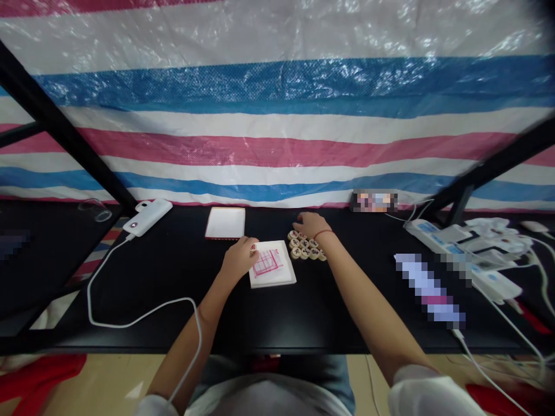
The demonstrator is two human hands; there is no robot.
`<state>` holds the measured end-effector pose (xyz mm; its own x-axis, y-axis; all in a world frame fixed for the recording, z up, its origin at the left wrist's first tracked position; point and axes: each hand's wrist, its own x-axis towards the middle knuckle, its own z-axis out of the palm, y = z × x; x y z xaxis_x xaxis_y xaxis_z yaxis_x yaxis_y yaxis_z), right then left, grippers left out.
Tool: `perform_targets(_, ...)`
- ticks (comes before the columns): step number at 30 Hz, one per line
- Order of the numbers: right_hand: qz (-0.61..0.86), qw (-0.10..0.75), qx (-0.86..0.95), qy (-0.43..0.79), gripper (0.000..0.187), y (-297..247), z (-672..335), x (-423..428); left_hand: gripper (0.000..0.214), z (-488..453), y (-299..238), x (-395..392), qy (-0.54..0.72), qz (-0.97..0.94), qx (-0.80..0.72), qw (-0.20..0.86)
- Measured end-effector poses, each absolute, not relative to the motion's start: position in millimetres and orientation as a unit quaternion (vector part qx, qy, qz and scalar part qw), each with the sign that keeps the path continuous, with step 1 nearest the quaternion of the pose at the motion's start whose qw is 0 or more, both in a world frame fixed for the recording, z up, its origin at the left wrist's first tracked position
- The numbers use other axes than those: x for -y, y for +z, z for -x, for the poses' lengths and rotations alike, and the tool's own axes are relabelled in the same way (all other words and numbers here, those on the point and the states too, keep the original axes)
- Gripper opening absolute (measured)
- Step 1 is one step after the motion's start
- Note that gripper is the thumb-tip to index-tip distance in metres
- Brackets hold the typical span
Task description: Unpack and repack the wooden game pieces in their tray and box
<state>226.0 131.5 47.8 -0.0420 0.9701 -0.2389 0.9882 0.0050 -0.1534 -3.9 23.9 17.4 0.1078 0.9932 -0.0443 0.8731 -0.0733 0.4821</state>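
A small white box (pixel 273 267) with a folded red-lined sheet in it lies on the black table (pixel 173 277). My left hand (pixel 239 257) is closed at the box's left edge and pinches a round wooden game piece (pixel 254 247) between its fingertips. Several more round wooden pieces (pixel 306 245) with red and black marks lie in a cluster just right of the box. My right hand (pixel 311 222) rests on the far side of that cluster with its fingers curled down over the pieces. A red string circles that wrist.
A white box lid (pixel 225 223) lies behind the box. A white power bank (pixel 147 216) with a trailing cable sits far left. White power strips (pixel 459 254) and cables crowd the right side. A striped tarpaulin (pixel 277 115) hangs behind the table, with black frame bars at both sides.
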Motion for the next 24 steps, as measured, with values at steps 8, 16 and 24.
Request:
perform_targets(8,-0.685,0.086,-0.708,-0.149,0.028,52.8,-211.3,-147.6,0.037,5.5,12.7,-19.4,0.219,-0.720,-0.622,0.215)
perform_targets(16,-0.577,-0.162,-0.785,-0.156,0.028,66.9,-203.7,-102.0,0.043,8.9,6.6,-18.6,0.270,-0.733,-0.594,0.192)
perform_targets(24,-0.424,-0.180,-0.871,-0.172,0.022,25.2,-160.8,-37.1,0.052,8.1,-2.1,-17.1,0.245,-0.787,-0.553,0.119)
